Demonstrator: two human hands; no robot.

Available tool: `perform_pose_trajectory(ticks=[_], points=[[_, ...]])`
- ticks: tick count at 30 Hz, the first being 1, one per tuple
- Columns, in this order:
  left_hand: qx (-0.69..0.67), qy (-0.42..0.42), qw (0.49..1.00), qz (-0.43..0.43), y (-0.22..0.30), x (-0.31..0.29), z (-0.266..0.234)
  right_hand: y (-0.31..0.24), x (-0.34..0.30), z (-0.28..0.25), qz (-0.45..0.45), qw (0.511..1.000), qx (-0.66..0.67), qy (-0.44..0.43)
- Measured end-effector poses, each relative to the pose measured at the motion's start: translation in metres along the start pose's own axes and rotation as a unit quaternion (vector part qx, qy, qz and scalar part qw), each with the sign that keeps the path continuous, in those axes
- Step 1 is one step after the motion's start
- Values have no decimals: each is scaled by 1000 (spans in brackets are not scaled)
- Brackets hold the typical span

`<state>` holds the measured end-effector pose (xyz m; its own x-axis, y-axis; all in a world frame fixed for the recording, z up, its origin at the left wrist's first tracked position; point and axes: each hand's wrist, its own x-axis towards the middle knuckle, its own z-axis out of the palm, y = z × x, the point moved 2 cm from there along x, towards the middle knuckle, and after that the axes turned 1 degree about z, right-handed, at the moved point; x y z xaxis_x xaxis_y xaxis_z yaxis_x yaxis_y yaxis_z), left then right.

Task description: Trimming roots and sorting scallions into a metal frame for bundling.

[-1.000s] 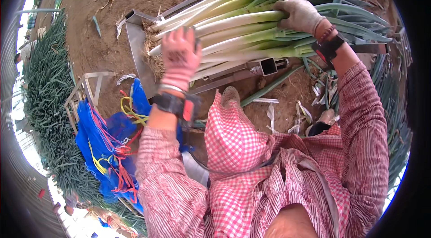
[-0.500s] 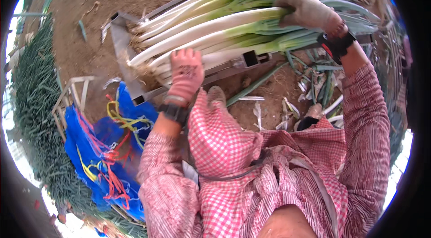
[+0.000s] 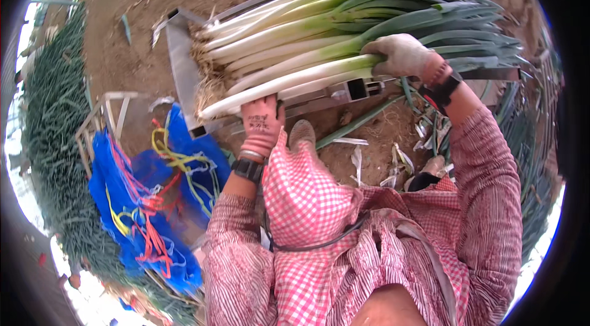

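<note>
The leeks (image 3: 289, 31) lie in a layered row in a shallow metal frame (image 3: 184, 65), roots to the left and leaves to the right. The shafts are smooth, white and cylindrical, grading through pale green to flat, dark leaves. The roots (image 3: 203, 83) are fibrous and tan. The nearest leek (image 3: 295, 84) lies along the near side of the row.

Right grip (image 3: 402, 55): grey fabric glove, clamped on the green section of the nearest leek. Left grip (image 3: 261, 122): pink knitted glove, at the white shaft near the root end. Its fingertips are hidden beneath the shaft; whether they are together or apart cannot be told.

Surroundings: blue sheeting (image 3: 110, 184) with tangled red and yellow cords lies near left, beside a pale slatted rack (image 3: 120, 108). A heap of green leaves (image 3: 55, 141) fills the far left. A loose green stalk (image 3: 362, 121) and white peelings (image 3: 356, 163) lie on the soil between the frame and the checked apron (image 3: 313, 197). A shoe (image 3: 301, 135) stands just beside the near rail.

Clearances: the frame's left end is a flat plate; a square tube end (image 3: 356, 89) projects at the near side. Bare brown soil (image 3: 135, 49) extends left of the frame.
</note>
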<state>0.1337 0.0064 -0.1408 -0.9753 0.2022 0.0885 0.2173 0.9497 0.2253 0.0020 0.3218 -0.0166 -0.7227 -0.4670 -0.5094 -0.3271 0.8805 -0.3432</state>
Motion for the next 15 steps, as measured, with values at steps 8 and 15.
perform_pose_trajectory(ticks=[8, 15], points=[[-53, 52, 996, 43, -17, -29, -10, 3, -1, 11, -76, 996, -30, 46], [-72, 136, 987, 44, -20, -30, -32, 4, -1, 14, -124, 987, 91, 40]])
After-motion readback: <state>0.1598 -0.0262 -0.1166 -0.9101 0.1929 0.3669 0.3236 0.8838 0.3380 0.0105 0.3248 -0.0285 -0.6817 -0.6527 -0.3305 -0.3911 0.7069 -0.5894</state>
